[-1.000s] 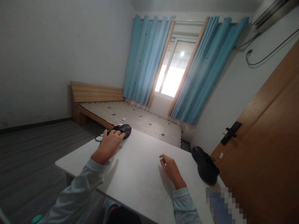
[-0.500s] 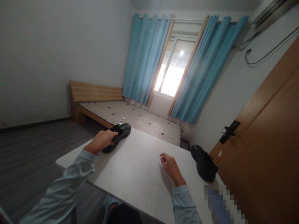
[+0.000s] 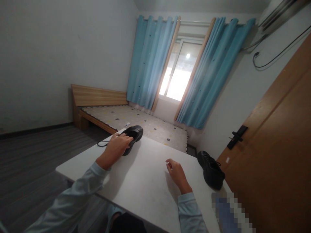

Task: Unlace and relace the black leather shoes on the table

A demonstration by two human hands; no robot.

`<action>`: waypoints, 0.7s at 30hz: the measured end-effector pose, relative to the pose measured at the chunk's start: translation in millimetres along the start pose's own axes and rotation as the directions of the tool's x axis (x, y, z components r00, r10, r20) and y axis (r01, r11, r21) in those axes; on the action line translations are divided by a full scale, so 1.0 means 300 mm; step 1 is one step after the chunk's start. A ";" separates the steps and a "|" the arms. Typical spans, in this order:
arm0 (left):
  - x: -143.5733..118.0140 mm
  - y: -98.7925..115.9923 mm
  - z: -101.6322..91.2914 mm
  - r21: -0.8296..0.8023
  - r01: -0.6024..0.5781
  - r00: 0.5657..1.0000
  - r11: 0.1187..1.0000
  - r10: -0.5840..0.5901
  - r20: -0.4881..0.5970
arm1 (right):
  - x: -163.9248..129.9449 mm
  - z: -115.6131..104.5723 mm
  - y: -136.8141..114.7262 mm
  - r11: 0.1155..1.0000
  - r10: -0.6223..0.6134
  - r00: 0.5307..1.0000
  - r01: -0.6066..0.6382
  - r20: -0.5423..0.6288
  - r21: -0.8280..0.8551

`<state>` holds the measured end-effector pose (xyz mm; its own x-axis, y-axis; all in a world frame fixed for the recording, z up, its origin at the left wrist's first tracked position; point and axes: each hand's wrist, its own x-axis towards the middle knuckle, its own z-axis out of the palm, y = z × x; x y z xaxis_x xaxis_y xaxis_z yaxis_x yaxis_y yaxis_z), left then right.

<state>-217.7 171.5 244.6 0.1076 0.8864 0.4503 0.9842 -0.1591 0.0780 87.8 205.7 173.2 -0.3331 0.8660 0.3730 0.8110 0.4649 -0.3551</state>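
Grey plank flooring and a pale wall are seen at the left, with one wooden bed [image 3: 102, 106] carrying a patterned mattress further back. Two blue curtains [image 3: 150, 61] are hung either side of one bright window [image 3: 178, 76]. One white desk [image 3: 143, 184] is spread across the foreground, its near edge cut off by the frame.

Two black shoes are counted. The first shoe [image 3: 134, 134] is lying at the desk's far left corner, and the left hand [image 3: 116, 148] is laid over its heel end with the fingers closed onto it, so that end is hidden; a thin dark lace is trailed off to the left. The right hand [image 3: 177, 174] is rested on the middle of the desk, its grip loosely curled and holding nothing. The second shoe [image 3: 211, 170] is standing untouched near the desk's right edge. One brown door [image 3: 274, 155] with a dark handle is seen at the right, and a pixelated patch is hiding the lower right corner.
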 end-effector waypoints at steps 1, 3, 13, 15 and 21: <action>-0.005 0.030 -0.005 -0.009 -0.019 1.000 1.000 0.019 -0.012 | -0.001 -0.001 0.004 1.000 0.007 1.000 -0.008 -0.010 -0.009; -0.017 0.095 -0.010 -0.025 -0.041 0.998 0.999 0.039 -0.053 | -0.003 -0.006 0.016 0.999 0.034 0.999 -0.035 -0.041 -0.026; -0.080 0.379 0.036 -0.165 -0.146 0.989 0.976 0.142 -0.035 | 0.008 -0.040 0.043 0.980 0.197 0.941 -0.181 -0.276 0.082; -0.097 0.427 0.051 -0.197 -0.167 0.986 0.966 0.166 -0.022 | 0.009 -0.043 0.043 0.975 0.217 0.927 -0.189 -0.304 0.120; -0.136 0.550 0.096 -0.235 -0.231 0.970 0.944 0.242 0.017 | 0.012 -0.048 0.054 0.950 0.259 0.904 -0.174 -0.341 0.259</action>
<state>-55.8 121.7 213.5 0.3447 0.8291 0.4402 0.8712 -0.4572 0.1788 106.6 213.7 181.1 0.0731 0.8401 0.5374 0.7037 0.3384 -0.6247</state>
